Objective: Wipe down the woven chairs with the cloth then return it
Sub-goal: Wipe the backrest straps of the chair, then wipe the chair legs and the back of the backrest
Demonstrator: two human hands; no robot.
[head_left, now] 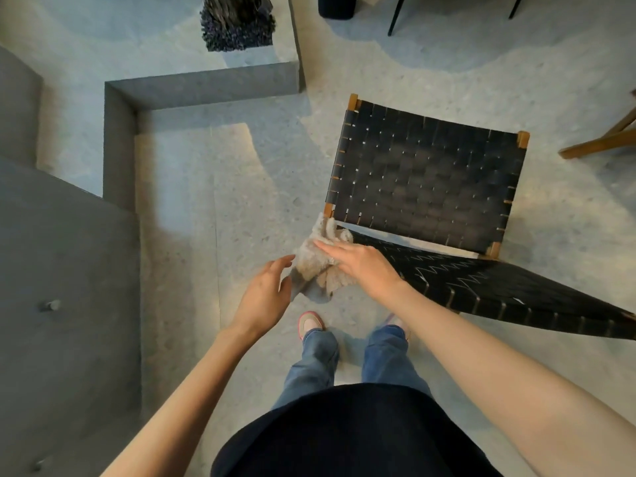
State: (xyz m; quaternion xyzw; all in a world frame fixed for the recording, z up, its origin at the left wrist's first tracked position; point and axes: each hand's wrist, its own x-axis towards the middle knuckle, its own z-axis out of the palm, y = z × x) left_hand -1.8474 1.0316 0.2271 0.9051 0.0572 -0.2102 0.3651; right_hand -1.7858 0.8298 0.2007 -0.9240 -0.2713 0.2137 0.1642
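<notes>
Pressing the beige cloth (311, 266) onto the left end of the woven chair (426, 177) backrest (481, 287), my right hand (361, 266) lies flat, fingers straight, while my left hand (265, 294) hovers relaxed and spread just beside it.

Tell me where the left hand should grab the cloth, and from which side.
Pinch the cloth's loose fold hanging off the backrest's end, coming from the left. The right hand lies flat over its top, and the backrest blocks the other side; the left hand is open beside that fold.
</notes>
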